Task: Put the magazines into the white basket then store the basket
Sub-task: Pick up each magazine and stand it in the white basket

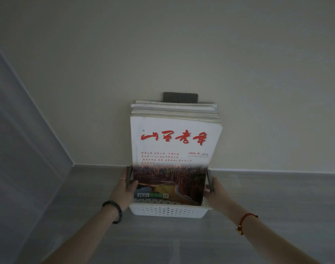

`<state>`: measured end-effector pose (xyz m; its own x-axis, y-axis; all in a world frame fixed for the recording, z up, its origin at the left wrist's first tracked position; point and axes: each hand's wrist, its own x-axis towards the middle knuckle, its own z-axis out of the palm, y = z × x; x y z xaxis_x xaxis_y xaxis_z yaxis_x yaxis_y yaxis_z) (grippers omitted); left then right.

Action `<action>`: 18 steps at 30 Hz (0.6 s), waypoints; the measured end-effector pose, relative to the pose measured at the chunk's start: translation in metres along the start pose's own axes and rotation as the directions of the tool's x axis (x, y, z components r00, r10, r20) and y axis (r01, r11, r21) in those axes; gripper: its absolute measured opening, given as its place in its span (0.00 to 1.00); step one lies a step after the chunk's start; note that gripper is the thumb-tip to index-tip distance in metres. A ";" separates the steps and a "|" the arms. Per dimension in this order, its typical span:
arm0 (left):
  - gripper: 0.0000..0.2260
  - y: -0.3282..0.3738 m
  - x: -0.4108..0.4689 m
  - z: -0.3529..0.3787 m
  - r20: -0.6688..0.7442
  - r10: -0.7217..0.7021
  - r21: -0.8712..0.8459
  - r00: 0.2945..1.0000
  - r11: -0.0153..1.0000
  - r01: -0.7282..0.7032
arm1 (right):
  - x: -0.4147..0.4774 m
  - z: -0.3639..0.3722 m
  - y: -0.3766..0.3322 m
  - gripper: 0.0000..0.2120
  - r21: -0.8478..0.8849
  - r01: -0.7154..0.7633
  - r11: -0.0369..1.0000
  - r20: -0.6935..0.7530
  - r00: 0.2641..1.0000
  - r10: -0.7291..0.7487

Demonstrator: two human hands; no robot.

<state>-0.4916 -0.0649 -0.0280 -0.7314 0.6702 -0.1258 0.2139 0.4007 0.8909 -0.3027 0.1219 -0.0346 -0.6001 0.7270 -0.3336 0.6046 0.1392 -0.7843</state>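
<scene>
Head view — left hand (pixel 124 189) and right hand (pixel 216 191) fingers grip the white basket (pixel 168 211) holding magazines (pixel 172 149).

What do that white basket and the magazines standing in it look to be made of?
The white basket looks like moulded plastic with a matte finish: its wall is punched with even rows of small holes. The magazines look like paper, the front cover seemingly coated: crisp colour printing, and thin stacked page edges show at the top.
</scene>
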 end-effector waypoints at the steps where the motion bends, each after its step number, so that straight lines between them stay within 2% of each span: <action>1: 0.23 -0.002 0.000 0.002 -0.027 -0.011 0.003 1.000 1.000 0.011 | 0.001 0.003 0.001 0.23 0.016 -0.004 1.000 -0.026 1.000 0.004; 3: 0.23 -0.002 0.000 0.004 -0.062 -0.011 0.008 0.998 1.000 0.011 | 0.003 0.004 0.003 0.24 0.023 0.005 1.000 -0.056 0.998 -0.004; 5: 0.24 -0.002 -0.001 0.005 -0.061 -0.008 0.010 0.998 1.000 0.009 | 0.004 0.001 0.003 0.31 0.049 0.050 0.998 -0.059 0.997 -0.047; 8: 0.30 0.005 -0.001 0.002 -0.019 0.029 -0.024 0.999 0.999 -0.029 | 0.001 -0.013 -0.018 0.41 0.210 0.236 0.949 -0.104 0.970 -0.218; 10: 0.36 0.020 0.006 -0.002 -0.024 0.035 -0.144 0.999 0.989 -0.038 | 0.005 -0.025 -0.043 0.41 0.247 0.332 0.910 -0.167 0.940 -0.298; 12: 0.37 0.043 0.021 -0.009 -0.070 0.062 -0.229 0.996 0.970 -0.076 | 0.014 -0.037 -0.067 0.38 0.250 0.356 0.901 -0.223 0.926 -0.304; 14: 0.35 0.066 0.039 -0.016 -0.092 0.113 -0.223 0.989 0.966 -0.132 | 0.023 -0.045 -0.085 0.37 0.278 0.353 0.893 -0.212 0.930 -0.302; 18: 0.28 0.091 0.057 -0.022 -0.017 0.143 -0.166 0.990 0.976 -0.144 | 0.031 -0.050 -0.096 0.30 0.288 0.367 0.885 -0.160 0.929 -0.333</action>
<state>-0.5280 -0.0036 0.0558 -0.7040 0.7101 0.0105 0.2065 0.1906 0.9597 -0.3533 0.1650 0.0569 -0.6754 0.7366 0.0350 0.1640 0.1963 -0.9667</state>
